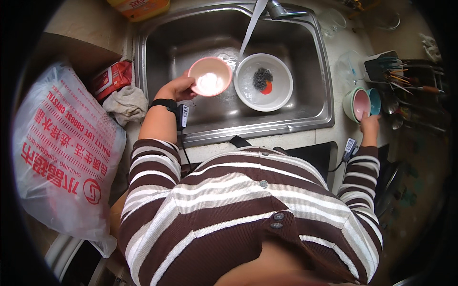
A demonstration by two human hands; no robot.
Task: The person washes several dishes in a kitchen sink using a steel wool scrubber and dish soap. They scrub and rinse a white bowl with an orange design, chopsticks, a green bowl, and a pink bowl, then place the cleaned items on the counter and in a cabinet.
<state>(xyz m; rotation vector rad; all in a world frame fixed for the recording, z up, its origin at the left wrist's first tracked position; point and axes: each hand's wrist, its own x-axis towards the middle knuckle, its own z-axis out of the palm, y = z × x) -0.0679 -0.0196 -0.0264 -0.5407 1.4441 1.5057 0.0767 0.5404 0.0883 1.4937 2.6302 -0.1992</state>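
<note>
My left hand [182, 88] grips the rim of a pink bowl [210, 76] and holds it over the steel sink [191, 107], its bright inside facing up. Beside it in the sink stands a white basin [287, 95] with water, a steel wool scourer [262, 76] and a small orange-red piece [267, 88]. A white stream of water [250, 31] comes down near the basin's left rim. On the right counter, my right hand [369, 126] pinches the near rim of another pink bowl [361, 102], which sits in a pale green bowl [348, 106]. A teal bowl [374, 102] touches them.
A chrome faucet [281, 10] stands at the sink's back edge. Right of the sink are a utensil holder [381, 66] and clear glassware [349, 64]. To the left lie a grey cloth [126, 104], a red packet [112, 80] and a large plastic bag [67, 157].
</note>
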